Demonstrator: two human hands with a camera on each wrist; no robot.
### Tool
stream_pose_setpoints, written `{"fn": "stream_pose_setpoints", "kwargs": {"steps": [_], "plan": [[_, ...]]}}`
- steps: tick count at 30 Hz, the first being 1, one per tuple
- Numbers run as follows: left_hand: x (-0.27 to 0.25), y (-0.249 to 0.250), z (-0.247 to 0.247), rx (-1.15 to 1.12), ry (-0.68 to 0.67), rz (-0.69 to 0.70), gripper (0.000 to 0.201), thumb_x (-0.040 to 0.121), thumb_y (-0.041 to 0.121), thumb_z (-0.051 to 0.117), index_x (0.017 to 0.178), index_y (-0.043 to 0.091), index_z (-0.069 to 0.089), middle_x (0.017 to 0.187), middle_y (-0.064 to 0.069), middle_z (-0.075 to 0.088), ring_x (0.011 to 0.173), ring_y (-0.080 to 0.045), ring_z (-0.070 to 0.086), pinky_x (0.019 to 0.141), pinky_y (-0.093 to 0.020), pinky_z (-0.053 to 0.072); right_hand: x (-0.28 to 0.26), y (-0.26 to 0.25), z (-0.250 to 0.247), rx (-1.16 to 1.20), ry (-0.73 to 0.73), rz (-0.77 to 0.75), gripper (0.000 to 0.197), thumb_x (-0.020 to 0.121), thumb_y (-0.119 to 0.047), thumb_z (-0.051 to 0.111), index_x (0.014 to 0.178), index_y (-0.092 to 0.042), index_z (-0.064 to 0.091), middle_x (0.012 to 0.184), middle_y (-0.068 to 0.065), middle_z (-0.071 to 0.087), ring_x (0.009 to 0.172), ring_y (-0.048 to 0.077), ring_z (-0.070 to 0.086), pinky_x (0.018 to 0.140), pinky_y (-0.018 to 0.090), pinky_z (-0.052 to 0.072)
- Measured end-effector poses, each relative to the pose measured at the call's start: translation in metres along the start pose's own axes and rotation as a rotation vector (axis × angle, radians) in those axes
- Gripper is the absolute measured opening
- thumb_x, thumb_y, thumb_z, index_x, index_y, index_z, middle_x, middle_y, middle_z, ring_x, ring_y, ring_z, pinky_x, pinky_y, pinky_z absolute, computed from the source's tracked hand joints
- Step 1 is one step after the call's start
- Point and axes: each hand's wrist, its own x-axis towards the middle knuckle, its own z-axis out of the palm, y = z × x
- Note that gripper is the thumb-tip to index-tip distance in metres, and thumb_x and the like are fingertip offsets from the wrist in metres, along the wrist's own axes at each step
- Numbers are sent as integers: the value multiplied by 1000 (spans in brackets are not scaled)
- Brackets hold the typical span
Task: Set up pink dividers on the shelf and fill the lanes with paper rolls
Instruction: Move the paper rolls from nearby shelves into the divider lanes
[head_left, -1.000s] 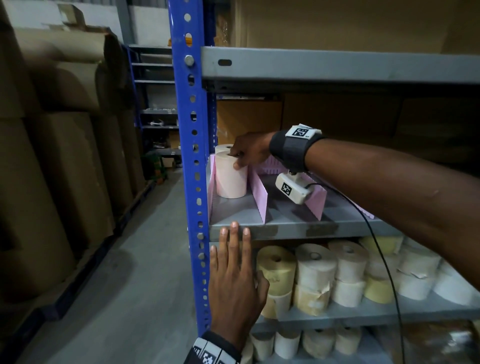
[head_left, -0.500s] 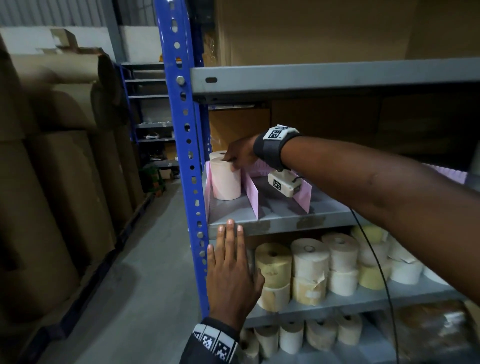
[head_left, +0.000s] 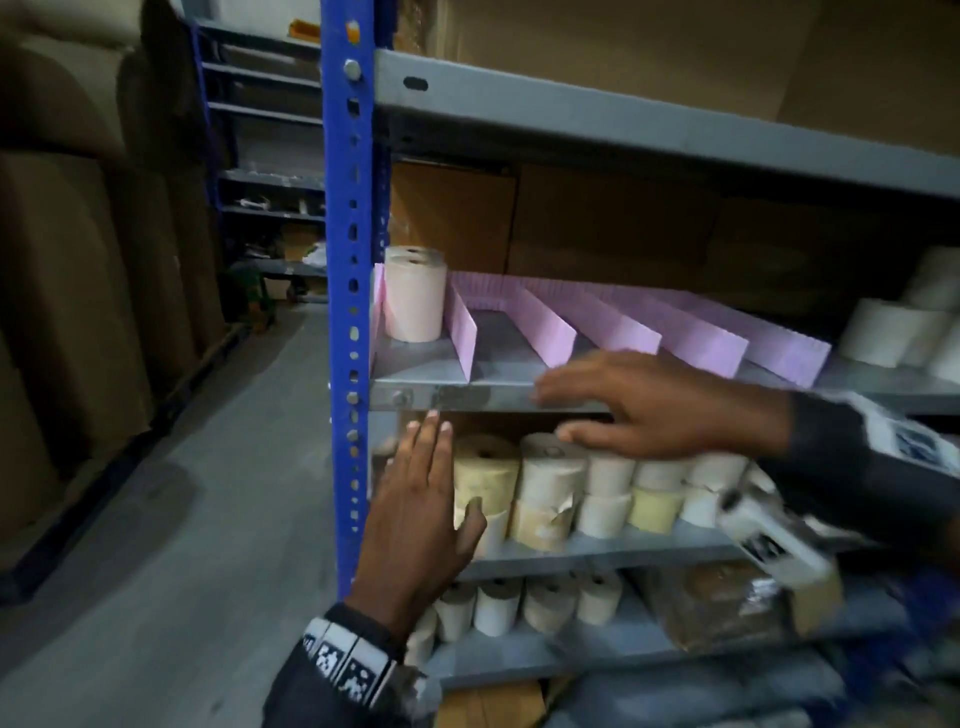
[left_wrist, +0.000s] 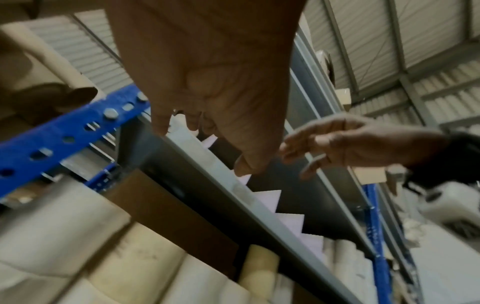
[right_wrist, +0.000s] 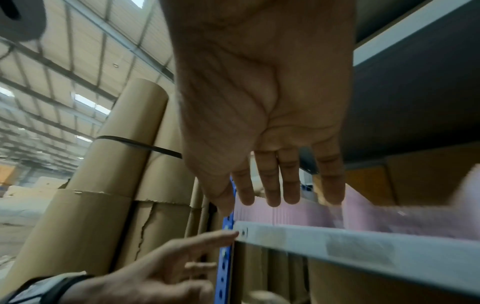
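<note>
Several pink dividers (head_left: 550, 332) stand on the grey shelf (head_left: 467, 397), splitting it into lanes. A pale pink paper roll (head_left: 414, 296) stands upright in the leftmost lane, with another roll behind it. My right hand (head_left: 639, 402) hovers empty in front of the shelf's front edge, fingers straight and pointing left; the right wrist view shows its open palm (right_wrist: 259, 98) before the dividers (right_wrist: 285, 211). My left hand (head_left: 423, 499) is held flat with fingers up, just below the shelf edge beside the blue post (head_left: 345, 312). It holds nothing.
Stacked cream and yellow paper rolls (head_left: 550, 488) fill the shelf below, with more rolls (head_left: 498, 603) one level lower. White rolls (head_left: 893, 327) sit at the right end of the divider shelf. Tall brown cardboard rolls (head_left: 78, 260) line the aisle on the left.
My right hand has let go of the pink roll and pulled back out of the lane to the shelf's front edge. The head view has shifted right, showing more dividers. The left hand barely moved.
</note>
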Motion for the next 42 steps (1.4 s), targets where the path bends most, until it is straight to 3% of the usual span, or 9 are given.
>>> {"fn": "stream_pose_setpoints", "kwargs": {"steps": [3,9,12,17,24,31,34,37,42], "plan": [[-22,30,12,-176,78,40,75,90,30,67,154,-1,44,162,-18,41,149,-36,41,121,-49,36,-68,-5,25,43,-43,148,50,90,-64,43,137,-45,46,143,-21,49,130,-2,44,105,26,42],[-43,98,38,-396,-16,94,71,85,31,71,149,7,53,156,-11,50,139,-31,54,107,-37,48,-162,13,58,124,-27,381,46,92,-55,53,135,-40,53,142,-21,49,131,-5,41,109,14,32],[-39,135,56,-419,-70,159,75,78,22,87,145,7,58,152,-11,54,133,-34,60,100,-45,50,-203,30,66,166,10,487,44,92,-49,58,133,-36,56,138,-22,51,127,-9,41,103,1,23],[-17,206,84,-506,-137,239,67,81,44,62,140,13,63,147,-5,60,127,-28,65,90,-31,55,-274,74,73,246,51,623,41,92,-47,58,133,-38,56,134,-28,51,124,-14,42,98,0,29],[39,332,152,-716,-138,233,69,88,44,67,146,49,29,156,27,29,144,2,35,108,0,17,-373,173,65,224,113,737,43,91,-57,54,131,-43,55,133,-32,50,122,-20,39,94,-3,28],[125,456,192,-803,-157,221,62,96,35,68,153,33,43,148,24,41,128,13,34,99,9,14,-415,276,37,189,279,814,37,89,-40,66,124,-29,65,126,-14,63,115,-4,54,95,7,39],[168,484,201,-837,-158,211,61,95,31,71,150,25,48,146,12,51,125,6,43,99,2,27,-416,318,28,186,319,817,38,87,-38,69,123,-26,66,121,-11,65,106,1,60,85,7,42],[211,503,208,-906,-190,116,59,95,31,72,149,21,51,146,3,56,130,-9,52,110,-28,45,-410,359,22,224,348,842,36,86,-41,68,121,-31,66,113,-10,69,103,2,63,81,13,47],[281,524,227,-944,-248,4,61,95,31,71,149,16,49,146,-4,58,131,-20,56,113,-42,47,-381,423,9,231,327,835,43,87,-45,66,127,-28,62,126,-9,64,108,8,61,81,21,46]]}}
